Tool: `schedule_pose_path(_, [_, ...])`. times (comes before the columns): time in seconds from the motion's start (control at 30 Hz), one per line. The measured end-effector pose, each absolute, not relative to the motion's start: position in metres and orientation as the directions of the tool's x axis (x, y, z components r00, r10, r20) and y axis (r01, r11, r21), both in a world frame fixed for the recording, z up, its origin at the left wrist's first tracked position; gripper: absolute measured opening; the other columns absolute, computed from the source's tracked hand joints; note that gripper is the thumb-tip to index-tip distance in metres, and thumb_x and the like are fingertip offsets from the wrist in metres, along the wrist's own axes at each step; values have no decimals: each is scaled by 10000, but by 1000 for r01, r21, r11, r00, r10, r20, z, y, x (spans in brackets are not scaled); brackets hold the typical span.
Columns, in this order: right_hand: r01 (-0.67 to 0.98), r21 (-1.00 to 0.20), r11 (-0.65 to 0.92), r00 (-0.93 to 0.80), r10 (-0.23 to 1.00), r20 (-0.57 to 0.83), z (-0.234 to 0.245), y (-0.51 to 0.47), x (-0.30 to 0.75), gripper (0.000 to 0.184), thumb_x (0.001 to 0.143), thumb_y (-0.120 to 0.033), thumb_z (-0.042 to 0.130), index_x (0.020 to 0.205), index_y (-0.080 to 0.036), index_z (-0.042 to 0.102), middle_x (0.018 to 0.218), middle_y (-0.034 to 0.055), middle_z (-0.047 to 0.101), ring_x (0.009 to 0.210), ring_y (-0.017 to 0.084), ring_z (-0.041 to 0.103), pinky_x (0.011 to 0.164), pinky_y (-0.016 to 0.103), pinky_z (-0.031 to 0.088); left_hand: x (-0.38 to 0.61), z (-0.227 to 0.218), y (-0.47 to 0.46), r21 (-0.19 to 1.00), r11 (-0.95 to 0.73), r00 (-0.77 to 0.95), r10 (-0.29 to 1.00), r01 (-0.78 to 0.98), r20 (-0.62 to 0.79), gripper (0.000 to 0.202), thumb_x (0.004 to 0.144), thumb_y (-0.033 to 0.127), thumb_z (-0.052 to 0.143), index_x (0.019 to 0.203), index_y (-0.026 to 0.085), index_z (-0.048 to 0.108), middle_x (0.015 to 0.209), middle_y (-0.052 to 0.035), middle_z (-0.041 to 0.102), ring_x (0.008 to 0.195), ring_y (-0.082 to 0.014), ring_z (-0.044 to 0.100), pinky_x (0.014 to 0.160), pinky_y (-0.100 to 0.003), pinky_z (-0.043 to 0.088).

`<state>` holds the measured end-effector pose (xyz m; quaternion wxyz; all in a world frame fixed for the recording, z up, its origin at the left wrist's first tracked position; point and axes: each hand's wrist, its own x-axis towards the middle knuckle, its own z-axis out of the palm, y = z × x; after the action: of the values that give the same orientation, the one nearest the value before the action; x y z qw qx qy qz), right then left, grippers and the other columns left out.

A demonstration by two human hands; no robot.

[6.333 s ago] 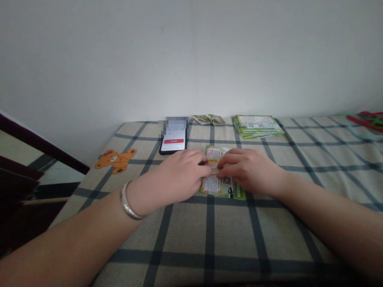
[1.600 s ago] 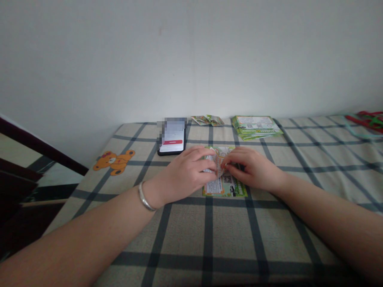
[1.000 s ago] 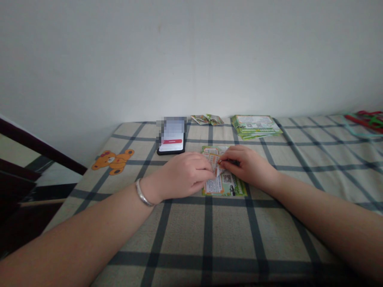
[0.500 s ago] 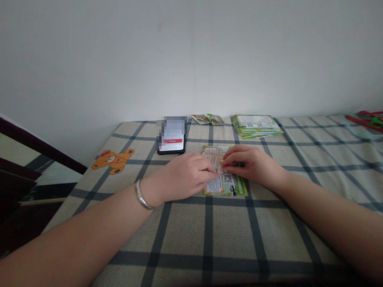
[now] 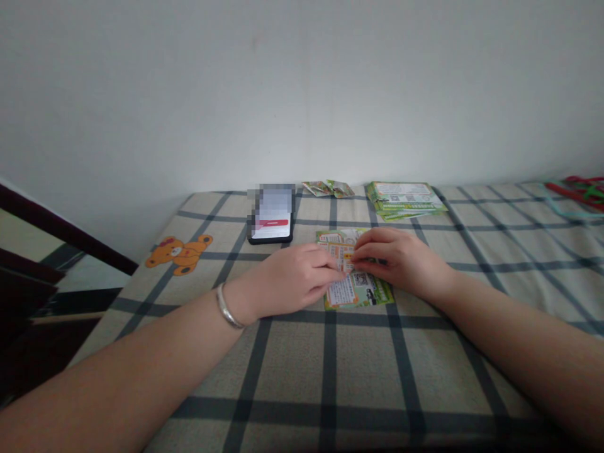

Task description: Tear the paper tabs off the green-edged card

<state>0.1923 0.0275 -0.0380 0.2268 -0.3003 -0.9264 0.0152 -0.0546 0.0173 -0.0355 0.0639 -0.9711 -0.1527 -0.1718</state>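
A green and orange printed paper leaflet (image 5: 355, 290) lies flat on the checked cloth (image 5: 330, 365) in front of me. My left hand (image 5: 287, 280), with a silver bangle at the wrist, has its fingers curled and pinches the leaflet near its middle. My right hand (image 5: 399, 261) rests on the leaflet's right side, fingertips pressed together against the left hand's fingertips on the paper. Both hands cover the leaflet's middle part.
A black phone (image 5: 272, 217) with a lit screen lies behind my left hand. A stack of similar leaflets (image 5: 403, 198) sits at the back, with small folded paper pieces (image 5: 329, 187) beside it. An orange bear print (image 5: 179, 251) is at left. Red and green items (image 5: 582, 189) lie far right.
The raised fold of the leaflet seen a second ago is now pressed flatter under my fingertips. The leaflet has turned slightly. Both hands stay close together on it.
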Motion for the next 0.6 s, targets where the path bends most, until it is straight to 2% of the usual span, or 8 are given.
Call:
schedule_pose_path(0.27, [554, -161, 817, -726, 568, 387, -39, 30, 192, 158, 888, -257, 599, 930, -195, 739, 960, 61, 696, 849, 169, 627, 776, 302, 489, -53, -33, 15, -106, -943, 893, 259, 316, 367, 226, 902, 157, 523, 1073, 132, 669, 1090, -78, 682, 1012, -197, 617, 918, -359, 529])
schedule_pose_path(0.5, [575, -49, 816, -747, 549, 375, -36, 26, 190, 173, 889, -270, 584, 877, -194, 739, 940, 72, 704, 826, 186, 628, 747, 317, 482, -51, -32, 16, -139, -948, 909, 223, 287, 353, 235, 888, 161, 544, 1084, 92, 653, 1116, -102, 676, 1012, -211, 615, 924, -377, 523])
schedule_pose_path(0.6, [583, -24, 812, -749, 549, 372, -34, 25, 189, 192, 896, -281, 570, 889, -192, 740, 936, 75, 705, 819, 189, 624, 733, 316, 475, -50, -32, 15, -116, -944, 905, 253, 308, 343, 236, 902, 166, 522, 1092, 105, 648, 1124, -88, 679, 1027, -205, 608, 943, -369, 510])
